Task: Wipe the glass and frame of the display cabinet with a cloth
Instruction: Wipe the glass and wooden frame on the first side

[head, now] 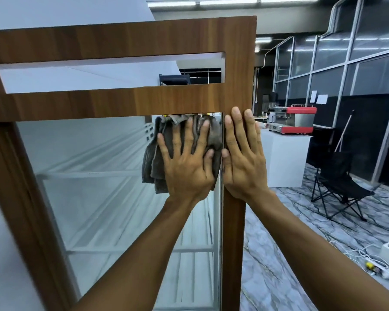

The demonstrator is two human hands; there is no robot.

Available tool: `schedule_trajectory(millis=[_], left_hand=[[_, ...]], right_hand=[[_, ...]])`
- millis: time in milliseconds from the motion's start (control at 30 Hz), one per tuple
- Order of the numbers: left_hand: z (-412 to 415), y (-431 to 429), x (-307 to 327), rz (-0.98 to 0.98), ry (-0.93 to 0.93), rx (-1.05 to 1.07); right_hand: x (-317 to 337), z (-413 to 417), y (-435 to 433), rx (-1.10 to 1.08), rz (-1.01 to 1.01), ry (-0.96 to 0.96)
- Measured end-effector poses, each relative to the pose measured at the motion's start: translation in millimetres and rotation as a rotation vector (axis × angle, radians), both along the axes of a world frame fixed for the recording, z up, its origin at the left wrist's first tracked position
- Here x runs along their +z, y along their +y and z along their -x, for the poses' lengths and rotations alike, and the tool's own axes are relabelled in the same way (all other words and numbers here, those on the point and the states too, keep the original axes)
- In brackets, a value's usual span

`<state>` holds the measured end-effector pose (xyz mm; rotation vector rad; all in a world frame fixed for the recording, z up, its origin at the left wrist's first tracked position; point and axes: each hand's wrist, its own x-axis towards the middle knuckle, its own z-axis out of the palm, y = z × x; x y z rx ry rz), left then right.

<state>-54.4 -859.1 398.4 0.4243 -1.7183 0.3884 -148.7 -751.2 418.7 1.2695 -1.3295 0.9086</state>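
My left hand [186, 163] lies flat, fingers spread, pressing the crumpled grey cloth [152, 162] beneath it onto the clear glass pane [94, 176]. My right hand [244, 158] rests open just beside it, bracing the brown wooden frame [234, 232]. Glass-wiping step, I reckon; next, sweep downward, pressure even.

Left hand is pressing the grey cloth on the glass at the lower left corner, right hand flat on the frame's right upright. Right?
Not quite: the head view shows the left hand pressing the grey cloth on the glass at the upper right corner, not the lower left. The right hand is flat on the frame's right upright.
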Motion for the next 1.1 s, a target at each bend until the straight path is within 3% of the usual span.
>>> schedule_trajectory(millis=[100,233,333,400,533,967,1100], left_hand=[[19,29,3,-0.166,0.138,-0.017],[0,2,-5,0.042,-0.064,-0.026],[7,13,4,-0.149,0.159,0.020],[20,31,8,-0.231,0.183,0.019],[7,9,0,-0.033,-0.034,0.000],[10,15,1,-0.058,-0.035,0.026],[8,10,-1,-0.045,0.000,0.000]], right_hand=[[-2,2,2,0.059,-0.006,-0.022],[-3,4,5,0.055,-0.020,-0.006],[-4,3,2,0.061,0.005,-0.016],[-5,5,2,0.075,0.001,-0.019],[-3,6,5,0.076,-0.016,-0.015],[-5,2,2,0.049,0.008,-0.028],[-5,-9,-2,-0.062,0.038,-0.047]])
